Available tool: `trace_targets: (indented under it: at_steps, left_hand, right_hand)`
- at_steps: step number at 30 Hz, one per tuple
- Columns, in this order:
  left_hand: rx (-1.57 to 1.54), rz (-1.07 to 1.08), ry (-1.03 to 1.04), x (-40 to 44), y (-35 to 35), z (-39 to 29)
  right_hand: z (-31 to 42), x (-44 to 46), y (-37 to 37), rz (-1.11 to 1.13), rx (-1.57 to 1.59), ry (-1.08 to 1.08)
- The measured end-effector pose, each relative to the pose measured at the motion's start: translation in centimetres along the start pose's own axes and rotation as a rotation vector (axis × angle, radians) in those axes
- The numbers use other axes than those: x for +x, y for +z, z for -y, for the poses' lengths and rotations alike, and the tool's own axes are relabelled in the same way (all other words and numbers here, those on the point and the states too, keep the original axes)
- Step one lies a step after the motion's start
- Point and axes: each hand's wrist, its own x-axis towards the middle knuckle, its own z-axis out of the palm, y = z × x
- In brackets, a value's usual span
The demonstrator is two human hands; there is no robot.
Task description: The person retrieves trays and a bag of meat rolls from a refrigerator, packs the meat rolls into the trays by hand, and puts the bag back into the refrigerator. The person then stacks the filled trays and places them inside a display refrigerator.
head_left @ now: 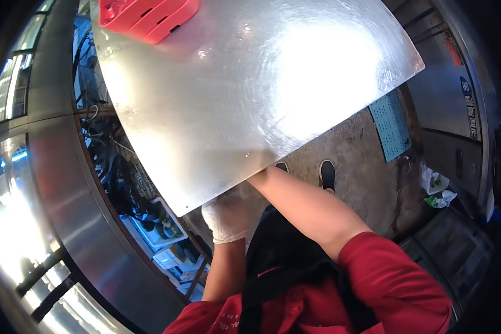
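My left hand (226,219), in a thin white glove, is just below the near corner of the shiny metal table (206,117). Its fingers are smeared by motion and partly lost against the table edge. Across my body reaches my right forearm (309,209), bare below a red sleeve. My right hand meets the table's near edge and mostly disappears there; a blurred skin-toned patch, perhaps a reflection, shows on the metal. I cannot make out anything held in either hand.
A red plastic basket (150,19) stands on the table's far left. Shelves with cables and a white foam box (170,236) lie left. On the wet floor are a blue perforated mat (391,125), crumpled plastic bags (440,197) and a dark bin (451,253). Steel cabinets (55,167) flank the left.
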Motion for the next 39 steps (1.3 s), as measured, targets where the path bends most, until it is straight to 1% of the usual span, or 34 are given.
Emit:
trace_targets:
  at_steps: [1, 3, 4, 5, 7, 8, 9, 11, 12, 13, 15, 16, 17, 19, 20, 22, 23, 24, 25, 26, 27, 28, 29, 31, 32, 34, 35, 36, 37, 38, 39]
  left_hand:
    - [0.006, 0.001, -0.001, 0.2, 0.2, 0.1]
    - [0.290, -0.048, 0.105, 0.6, 0.7, 0.1]
    - [-0.155, -0.010, 0.062, 1.0, 0.1, 0.2]
    - [-0.133, -0.002, 0.043, 1.2, 0.3, 0.1]
    - [-0.055, 0.184, 0.020, 1.1, 0.5, 0.1]
    - [-0.008, 0.099, 0.030, 1.1, 0.6, 0.4]
    - [0.014, 0.100, 0.015, 1.2, 0.7, 0.9]
    - [-0.010, 0.020, -0.076, 1.2, 0.5, 1.6]
    - [0.043, 0.039, -0.193, 1.1, 0.1, 1.8]
    - [0.201, 0.092, -0.225, 0.8, 0.1, 2.7]
    - [0.573, 0.057, -0.170, 0.1, -0.6, 4.3]
    - [0.633, -0.055, -0.134, -0.3, -0.1, 4.9]
    - [0.716, -0.028, -0.127, 0.4, -1.1, 5.2]
    - [0.660, -0.065, -0.091, 1.7, -2.7, 6.2]
    - [0.660, -0.067, -0.085, 2.7, -3.0, 6.3]
    - [0.428, -0.008, -0.056, 4.9, -3.2, 6.6]
    - [0.426, -0.009, -0.057, 6.2, -4.0, 7.1]
    - [0.575, 0.111, 0.054, 7.6, -4.7, 7.8]
    - [0.724, 0.230, 0.166, 8.7, -5.5, 8.3]
    - [0.723, 0.224, 0.166, 9.2, -4.8, 8.4]
    - [0.518, 0.085, 0.095, 9.8, -4.0, 8.5]
    - [0.313, -0.051, 0.023, 10.1, -3.2, 8.5]
    - [0.313, -0.052, 0.022, 10.9, -4.1, 8.7]
    - [0.631, 0.185, 0.225, 12.7, -6.9, 9.1]
    - [0.630, 0.184, 0.220, 12.9, -6.9, 8.8]
    - [1.419, 0.282, 0.436, 13.1, -6.3, 8.1]
    - [1.418, 0.282, 0.433, 12.4, -5.7, 8.0]
    - [1.273, 0.244, 0.330, 11.2, -4.7, 8.1]
    - [1.123, 0.210, 0.233, 9.7, -3.3, 8.2]
    - [0.974, 0.179, 0.133, 8.0, -1.9, 8.2]
    - [0.824, 0.148, 0.031, 6.5, -0.8, 8.4]
  right_hand:
    - [0.3, 0.9, -0.2, 0.008, 0.009, 0.009]
    - [1.2, 2.9, 0.7, 0.007, 0.038, 0.035]
    - [1.5, 2.6, 1.5, -0.003, 0.059, 0.052]
    - [1.8, 2.3, 1.7, -0.017, 0.079, 0.066]
    - [1.6, 2.1, 0.8, -0.038, 0.130, 0.099]
    - [1.6, 2.3, 0.3, -0.044, 0.155, 0.115]
    - [1.4, 2.3, -0.3, -0.048, 0.179, 0.131]
    - [1.0, 3.1, -2.1, -0.038, 0.224, 0.158]
    - [0.7, 1.7, -2.6, -0.027, 0.237, 0.164]
    - [0.5, 1.3, -3.6, -0.012, 0.250, 0.166]
    - [-0.9, -1.2, -6.3, 0.022, 0.273, 0.176]
    - [-1.7, -1.7, -7.9, 0.036, 0.281, 0.184]
    - [-2.4, -1.8, -9.3, 0.054, 0.289, 0.193]
    - [-2.9, -1.4, -9.2, 0.081, 0.300, 0.202]
    - [-4.1, -0.5, -9.9, 0.047, 0.280, 0.166]
    - [-6.9, 0.8, -9.2, 0.013, 0.259, 0.132]
    - [-8.8, 1.4, -8.0, -0.218, 0.021, -0.181]
    - [-9.2, 1.6, -7.5, -0.442, -0.221, -0.493]
    - [-9.6, 1.6, -7.4, -0.439, -0.220, -0.490]
    - [-9.2, 1.3, -7.7, -0.413, -0.280, -0.423]
    - [-8.8, 1.3, -7.8, -0.387, -0.340, -0.357]
    - [-10.8, 1.8, -7.2, -0.386, -0.340, -0.355]
    - [-13.3, 2.9, -6.8, -0.379, -0.336, -0.366]
    - [-17.7, 5.5, -6.8, -0.365, -0.332, -0.387]
    - [-19.7, 6.3, -5.9, -0.358, -0.331, -0.396]
    - [-23.9, 9.1, -4.0, -0.345, -0.328, -0.417]
    - [-24.7, 9.8, -3.2, -0.338, -0.325, -0.428]
    - [-26.6, 10.5, -3.1, -0.333, -0.325, -0.441]
    - [-22.0, 5.6, -5.4, -0.338, -0.333, -0.447]
    - [-15.3, 2.6, -7.5, -0.183, -0.073, -0.208]
    - [-10.1, -0.7, -9.4, -0.029, 0.185, 0.034]
